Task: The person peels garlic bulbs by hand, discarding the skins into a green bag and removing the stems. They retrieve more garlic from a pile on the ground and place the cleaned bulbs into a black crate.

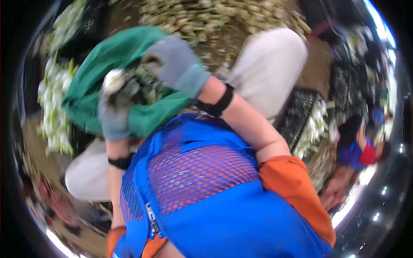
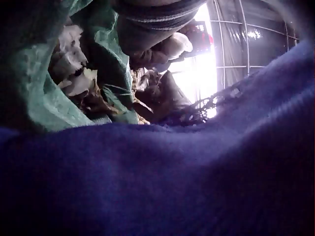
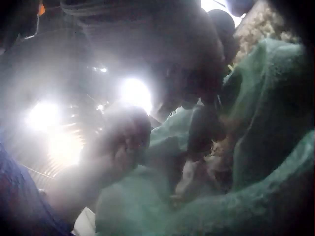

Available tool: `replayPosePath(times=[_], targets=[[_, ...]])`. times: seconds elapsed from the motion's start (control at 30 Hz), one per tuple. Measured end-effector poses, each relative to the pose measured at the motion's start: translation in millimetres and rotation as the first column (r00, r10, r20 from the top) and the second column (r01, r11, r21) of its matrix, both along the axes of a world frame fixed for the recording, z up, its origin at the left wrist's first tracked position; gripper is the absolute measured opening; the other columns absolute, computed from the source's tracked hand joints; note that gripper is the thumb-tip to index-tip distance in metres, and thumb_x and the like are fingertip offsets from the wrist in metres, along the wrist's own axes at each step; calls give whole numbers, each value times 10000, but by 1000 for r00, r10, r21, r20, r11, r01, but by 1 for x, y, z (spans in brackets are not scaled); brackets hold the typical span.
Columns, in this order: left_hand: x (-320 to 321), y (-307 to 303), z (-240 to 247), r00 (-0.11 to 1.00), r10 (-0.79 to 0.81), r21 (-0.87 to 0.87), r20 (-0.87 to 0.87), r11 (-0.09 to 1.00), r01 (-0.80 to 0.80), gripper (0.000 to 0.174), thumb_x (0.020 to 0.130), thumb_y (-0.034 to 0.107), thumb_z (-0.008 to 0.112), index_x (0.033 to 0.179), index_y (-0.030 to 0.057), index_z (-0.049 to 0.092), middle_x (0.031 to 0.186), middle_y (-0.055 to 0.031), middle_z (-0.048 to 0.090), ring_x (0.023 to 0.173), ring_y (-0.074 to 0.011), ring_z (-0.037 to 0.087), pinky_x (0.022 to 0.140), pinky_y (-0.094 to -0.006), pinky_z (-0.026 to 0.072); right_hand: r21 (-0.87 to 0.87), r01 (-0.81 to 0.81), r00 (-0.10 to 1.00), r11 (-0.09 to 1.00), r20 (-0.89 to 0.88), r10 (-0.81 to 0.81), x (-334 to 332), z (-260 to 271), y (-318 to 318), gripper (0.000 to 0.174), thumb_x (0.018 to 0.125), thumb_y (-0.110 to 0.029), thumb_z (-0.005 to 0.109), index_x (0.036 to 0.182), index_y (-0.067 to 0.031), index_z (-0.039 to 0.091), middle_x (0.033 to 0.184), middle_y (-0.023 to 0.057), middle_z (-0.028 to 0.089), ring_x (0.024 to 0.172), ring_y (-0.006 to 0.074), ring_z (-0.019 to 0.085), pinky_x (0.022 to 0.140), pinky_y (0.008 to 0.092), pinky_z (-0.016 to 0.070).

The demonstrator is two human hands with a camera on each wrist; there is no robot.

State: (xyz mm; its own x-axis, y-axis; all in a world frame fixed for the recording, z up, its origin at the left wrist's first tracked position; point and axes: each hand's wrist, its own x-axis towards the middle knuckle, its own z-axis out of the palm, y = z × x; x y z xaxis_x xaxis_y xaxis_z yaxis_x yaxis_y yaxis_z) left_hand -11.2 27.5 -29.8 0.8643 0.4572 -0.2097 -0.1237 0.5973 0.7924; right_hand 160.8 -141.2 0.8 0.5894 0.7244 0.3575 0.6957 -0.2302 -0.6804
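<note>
My left hand (image 1: 115,109), in a grey glove, grips a white onion (image 1: 114,81) whose pale round end points up; the same onion (image 2: 176,45) shows at the fingers in the left wrist view. Across from it, my gloved right hand (image 1: 174,64) is raised over a green cloth sack (image 1: 92,73) with its fingers curled. Blur and the dark right wrist view hide its fingertips, so I cannot tell whether it holds something. The sack lies spread over my lap, its mouth gaping, with dry peelings (image 2: 81,81) and dark green scraps (image 1: 148,84) inside.
White onions with green stems (image 1: 56,112) are heaped at the left, others (image 1: 316,127) at the right next to a black crate (image 1: 301,114). Peelings (image 1: 215,15) cover the floor ahead. My bent knee (image 1: 275,60) stands right of the sack. Another person (image 1: 359,146) is at far right.
</note>
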Motion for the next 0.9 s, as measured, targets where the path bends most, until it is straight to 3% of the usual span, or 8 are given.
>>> replayPosePath(times=[0.1, 0.17, 0.27, 0.33, 0.5, 0.63, 0.73, 0.9], targets=[[-5, 22, -13, 998, -56, -356, -22, 934, 45, 317, 909, 69, 603, 1216, 5, 557, 1104, -86, 600, 892, -167, 539, 800, -296, 457, 282, 95, 989, 955, 82, -123, 19, 29, -28, 122, 760, -94, 696, 881, -106, 703, 848, 113, 660, 798, 299, 623, 765, 393, 494], [0, 35, -31, 993, -91, -523, 79, 844, 119, 290, 948, 178, 572, 1185, 16, 534, 840, -14, 493, 672, -110, 386, 619, -231, 364, 437, 261, 962, 861, -189, -196, 31, 65, -74, 84, 753, -93, 715, 835, -100, 701, 807, 109, 661, 766, 273, 633, 726, 385, 504], [16, 22, -23, 940, -272, -492, 205, 802, 339, 197, 986, 229, 503, 1076, 60, 552, 792, 17, 386, 617, -87, 327, 574, -231, 279, 596, 530, 774, 603, -630, -57, 41, 104, -155, 152, 833, -63, 673, 981, -27, 672, 869, 62, 697, 730, 139, 644, 643, 271, 528], [22, 12, -8, 916, -320, -489, 242, 775, 400, 183, 985, 232, 508, 1045, 64, 552, 787, 12, 385, 611, -82, 315, 554, -237, 269, 461, 700, 681, 546, -662, -314, 39, 118, -242, 202, 940, -154, 600, 1092, -26, 635, 895, 51, 672, 719, 91, 620, 594, 218, 511], [32, 3, -15, 960, -277, -197, -41, 944, 264, 288, 982, 218, 500, 1180, 12, 542, 1037, -97, 596, 893, -178, 598, 706, -262, 501, 203, 977, 159, 72, -457, -875, 32, 16, -490, 192, 872, -72, 632, 1047, -1, 665, 885, 53, 664, 723, 110, 612, 599, 230, 490], [45, 21, -24, 906, -422, -432, 31, 812, 393, 362, 1001, 216, 447, 1260, -32, 498, 1168, -148, 597, 1044, -230, 610, 793, -299, 535, 290, 756, -228, -587, -724, -652, -16, -42, -632, 216, 800, 96, 561, 947, -4, 685, 824, 118, 663, 647, 175, 612, 576, 267, 499], [50, -6, -20, 924, -314, 168, -218, 921, 353, 368, 1011, 208, 432, 1301, -13, 482, 1170, -134, 586, 1009, -211, 595, 761, -293, 540, 164, 850, -345, -501, -547, -763, -22, -61, -678, 174, 825, 0, 621, 980, -9, 699, 857, 106, 680, 721, 176, 642, 623, 295, 516], [61, -4, -33, 870, -468, 3, -153, 880, 474, 399, 1001, 99, 401, 1383, -7, 442, 1246, -132, 587, 969, -206, 613, 777, -288, 530, -552, 832, 52, -53, 174, -983, 21, -78, -683, 500, 818, -338, 704, 1205, -37, 608, 1140, 220, 654, 1077, 357, 624, 921, 394, 482]])
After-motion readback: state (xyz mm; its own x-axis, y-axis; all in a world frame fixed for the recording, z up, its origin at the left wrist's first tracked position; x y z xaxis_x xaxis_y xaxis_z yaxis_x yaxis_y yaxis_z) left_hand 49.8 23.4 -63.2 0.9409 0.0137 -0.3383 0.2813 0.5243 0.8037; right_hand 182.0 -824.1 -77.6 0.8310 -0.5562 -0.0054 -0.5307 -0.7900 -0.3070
